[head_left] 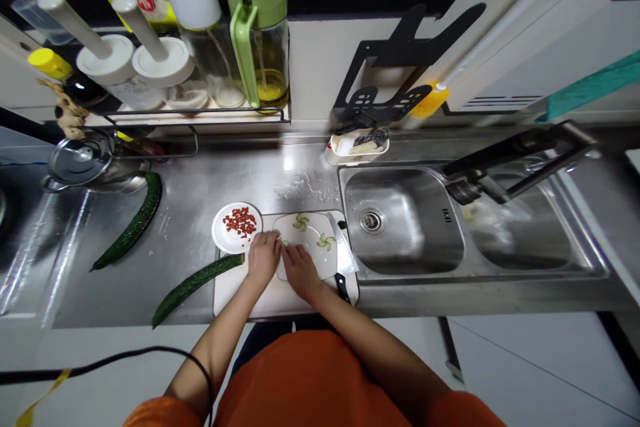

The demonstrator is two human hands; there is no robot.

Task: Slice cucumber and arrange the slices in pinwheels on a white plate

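My left hand point(264, 255) and my right hand point(301, 271) meet fingertip to fingertip over the left side of a clear-white plate point(311, 265). Both sets of fingers are closed; a bit of green cucumber slice point(285, 242) peeks out by the fingertips, but what they hold is mostly hidden. Pinwheels of cucumber slices point(301, 222) lie on the plate. Under it is a white cutting board point(235, 295). A cut cucumber point(197, 283) rests across the board's left edge, its cut end near my left wrist. A kitchen knife point(344, 248) lies along the plate's right side.
A white dish point(223, 235) of chopped red pieces touches the board's top left. Another cucumber point(134, 230) lies farther left, beside a lidded pot point(83, 163). The double sink point(400, 213) with a black faucet point(510, 160) is right; a seasoning rack point(200, 117) stands behind.
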